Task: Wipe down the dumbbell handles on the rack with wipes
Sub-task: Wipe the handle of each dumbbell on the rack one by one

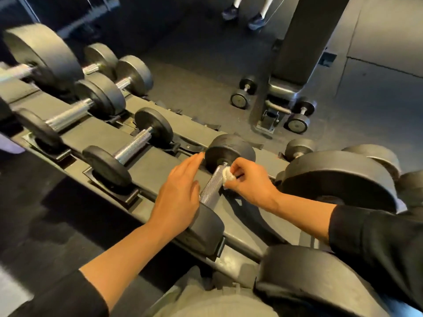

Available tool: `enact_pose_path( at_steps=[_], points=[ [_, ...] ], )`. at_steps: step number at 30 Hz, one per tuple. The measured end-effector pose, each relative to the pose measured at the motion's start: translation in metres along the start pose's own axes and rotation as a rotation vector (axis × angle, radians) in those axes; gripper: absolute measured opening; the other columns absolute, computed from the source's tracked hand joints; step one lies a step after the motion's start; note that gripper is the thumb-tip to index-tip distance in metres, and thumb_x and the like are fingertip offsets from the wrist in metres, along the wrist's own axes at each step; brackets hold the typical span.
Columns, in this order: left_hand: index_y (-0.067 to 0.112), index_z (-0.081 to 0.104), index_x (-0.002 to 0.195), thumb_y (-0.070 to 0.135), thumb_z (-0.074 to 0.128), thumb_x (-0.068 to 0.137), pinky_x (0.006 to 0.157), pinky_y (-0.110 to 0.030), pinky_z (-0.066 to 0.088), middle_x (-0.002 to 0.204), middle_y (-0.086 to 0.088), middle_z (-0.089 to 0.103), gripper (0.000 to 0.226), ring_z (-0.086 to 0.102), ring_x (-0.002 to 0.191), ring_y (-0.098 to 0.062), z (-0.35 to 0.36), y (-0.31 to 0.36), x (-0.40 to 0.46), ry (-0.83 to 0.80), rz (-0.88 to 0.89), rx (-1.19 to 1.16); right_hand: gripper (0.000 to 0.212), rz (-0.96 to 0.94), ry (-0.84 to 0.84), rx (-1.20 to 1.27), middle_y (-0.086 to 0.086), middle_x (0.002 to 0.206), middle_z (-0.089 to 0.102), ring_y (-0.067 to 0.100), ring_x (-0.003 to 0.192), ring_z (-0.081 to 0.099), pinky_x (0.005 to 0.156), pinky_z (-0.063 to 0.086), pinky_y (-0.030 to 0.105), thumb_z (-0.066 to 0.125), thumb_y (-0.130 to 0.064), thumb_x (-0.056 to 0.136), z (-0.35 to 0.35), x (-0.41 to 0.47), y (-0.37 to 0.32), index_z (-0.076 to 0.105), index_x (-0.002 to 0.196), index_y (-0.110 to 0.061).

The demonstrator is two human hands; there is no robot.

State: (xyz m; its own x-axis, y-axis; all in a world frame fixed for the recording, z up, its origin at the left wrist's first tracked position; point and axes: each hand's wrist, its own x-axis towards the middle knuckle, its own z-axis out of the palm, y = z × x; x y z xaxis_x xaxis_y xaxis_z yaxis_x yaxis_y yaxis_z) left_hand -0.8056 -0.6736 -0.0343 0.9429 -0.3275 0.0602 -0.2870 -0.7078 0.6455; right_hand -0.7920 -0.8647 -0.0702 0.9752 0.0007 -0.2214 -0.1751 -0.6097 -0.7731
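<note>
A black dumbbell with a knurled silver handle (212, 186) lies on the grey rack (158, 165) in the middle of the view. My right hand (249, 181) pinches a crumpled white wipe (227, 176) against the far end of that handle, beside the far weight head (229, 149). My left hand (178, 197) lies flat with straight fingers on the near weight head (206, 225) and alongside the handle. Further left on the rack sits another dumbbell with a silver handle (134, 146).
More dumbbells (68, 115) fill the rack's left side, and large ones (338, 177) sit to the right. A bench (295, 72) with small dumbbells (242, 92) around its base stands on the dark floor beyond. A person's feet (242, 14) show at the top.
</note>
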Motion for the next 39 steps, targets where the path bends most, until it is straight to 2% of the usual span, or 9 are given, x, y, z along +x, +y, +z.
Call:
enact_pose_path(
  at_steps=[4, 8, 16, 21, 26, 28, 31, 35, 39],
  points=[
    [0.027, 0.027, 0.147, 0.002, 0.046, 0.094, 0.105, -0.014, 0.023, 0.148, 0.005, 0.037, 0.062, 0.034, 0.133, -0.007, 0.001, 0.003, 0.002, -0.013, -0.045, 0.019, 0.016, -0.052, 0.035, 0.089, -0.001, 0.086, 0.064, 0.008, 0.076, 0.061, 0.063, 0.049, 0.012, 0.071, -0.012, 0.082, 0.006, 0.000, 0.009, 0.058, 0.087, -0.020],
    [0.027, 0.029, 0.147, 0.000, 0.045, 0.093, 0.094, 0.005, 0.021, 0.143, 0.007, 0.041, 0.062, 0.036, 0.123, 0.006, 0.001, 0.003, 0.002, -0.034, -0.037, 0.032, 0.011, -0.055, 0.043, 0.198, 0.005, 0.078, 0.067, 0.016, 0.069, 0.066, 0.068, 0.058, 0.032, 0.071, -0.006, 0.079, 0.015, -0.001, 0.017, 0.061, 0.081, -0.011],
    [0.029, 0.033, 0.145, -0.003, 0.044, 0.091, 0.091, -0.003, 0.031, 0.140, 0.006, 0.043, 0.064, 0.042, 0.113, 0.009, 0.001, 0.006, 0.002, -0.043, -0.064, 0.080, 0.014, -0.101, -0.030, 0.340, 0.007, 0.073, 0.066, 0.018, 0.064, 0.066, 0.066, 0.058, 0.035, 0.068, -0.005, 0.081, 0.029, -0.023, 0.014, 0.060, 0.074, -0.014],
    [0.025, 0.034, 0.145, -0.004, 0.044, 0.091, 0.087, 0.003, 0.030, 0.140, 0.004, 0.043, 0.063, 0.043, 0.112, 0.009, 0.001, 0.007, 0.002, -0.058, -0.095, 0.080, 0.021, -0.259, -0.222, 0.228, -0.011, 0.063, 0.055, 0.003, 0.059, 0.052, 0.059, 0.041, 0.014, 0.067, -0.008, 0.079, 0.033, -0.035, 0.001, 0.057, 0.068, -0.023],
    [0.025, 0.034, 0.145, -0.003, 0.044, 0.092, 0.087, 0.001, 0.033, 0.140, 0.005, 0.044, 0.061, 0.045, 0.113, 0.006, 0.001, 0.010, 0.001, -0.040, -0.119, 0.084, 0.014, -0.167, 0.146, 0.181, -0.005, 0.073, 0.059, 0.006, 0.061, 0.053, 0.054, 0.039, 0.018, 0.064, -0.015, 0.084, 0.014, -0.015, 0.000, 0.055, 0.087, -0.025],
    [0.026, 0.034, 0.145, -0.003, 0.045, 0.092, 0.088, -0.001, 0.034, 0.140, 0.005, 0.044, 0.061, 0.046, 0.114, 0.004, 0.001, 0.012, 0.001, -0.041, -0.118, 0.083, 0.012, -0.201, 0.220, 0.034, -0.001, 0.083, 0.062, 0.014, 0.072, 0.058, 0.061, 0.046, 0.026, 0.059, -0.015, 0.089, 0.006, -0.005, 0.002, 0.061, 0.099, -0.020],
    [0.026, 0.034, 0.145, -0.002, 0.045, 0.092, 0.090, -0.007, 0.036, 0.140, 0.004, 0.044, 0.061, 0.048, 0.115, 0.001, 0.000, 0.013, 0.002, -0.047, -0.123, 0.092, 0.024, -0.247, 0.174, -0.153, 0.004, 0.095, 0.065, 0.022, 0.085, 0.061, 0.073, 0.047, 0.029, 0.053, -0.015, 0.090, 0.008, 0.002, 0.007, 0.070, 0.107, -0.017],
    [0.028, 0.034, 0.145, -0.001, 0.044, 0.092, 0.089, -0.004, 0.035, 0.139, 0.005, 0.044, 0.061, 0.047, 0.114, 0.004, 0.000, 0.013, 0.002, -0.060, -0.125, 0.104, 0.025, -0.329, 0.131, -0.036, 0.005, 0.104, 0.070, 0.019, 0.095, 0.065, 0.090, 0.048, 0.027, 0.055, -0.013, 0.091, 0.013, -0.007, 0.009, 0.069, 0.112, -0.013],
    [0.030, 0.033, 0.145, 0.000, 0.044, 0.092, 0.084, 0.003, 0.031, 0.137, 0.008, 0.044, 0.062, 0.046, 0.112, 0.008, 0.001, 0.012, 0.003, -0.059, -0.136, 0.120, 0.018, -0.468, 0.065, -0.004, 0.006, 0.088, 0.072, 0.018, 0.083, 0.068, 0.084, 0.054, 0.031, 0.062, -0.013, 0.088, 0.023, -0.023, 0.007, 0.073, 0.102, -0.010]
  ],
)
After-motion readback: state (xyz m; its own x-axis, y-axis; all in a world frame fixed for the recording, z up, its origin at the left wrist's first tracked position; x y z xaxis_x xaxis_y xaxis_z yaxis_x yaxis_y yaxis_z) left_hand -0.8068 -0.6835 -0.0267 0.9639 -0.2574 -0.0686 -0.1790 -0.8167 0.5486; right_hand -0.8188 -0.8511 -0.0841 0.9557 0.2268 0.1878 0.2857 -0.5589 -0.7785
